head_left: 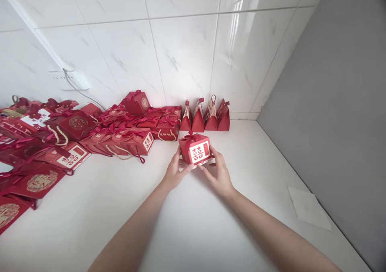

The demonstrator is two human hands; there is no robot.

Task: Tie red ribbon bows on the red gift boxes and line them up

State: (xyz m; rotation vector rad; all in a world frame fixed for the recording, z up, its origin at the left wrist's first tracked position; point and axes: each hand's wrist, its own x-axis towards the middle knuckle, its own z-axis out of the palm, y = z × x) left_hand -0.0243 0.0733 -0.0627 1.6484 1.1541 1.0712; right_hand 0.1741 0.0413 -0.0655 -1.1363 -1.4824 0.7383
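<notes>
A small red gift box (199, 153) with a white panel of red characters and a red ribbon bow on top is held between both hands, over the white table. My left hand (175, 170) is closed around its left side, thumb at the lower front edge. On the opposite side, my right hand (219, 171) grips the box's right end, with its thumb below the front panel. The box is slightly tilted, its panel facing me. Behind it, triangular red boxes (198, 119) with ribbon loops stand in a row against the wall.
Rows of red gift boxes (129, 141) with bows and rope handles fill the back left, one box (137, 103) stacked on top. More boxes (39, 179) crowd the left edge. A white sheet (309, 207) lies by the grey panel (337, 103) at right. A cable (81, 91) runs from a wall socket.
</notes>
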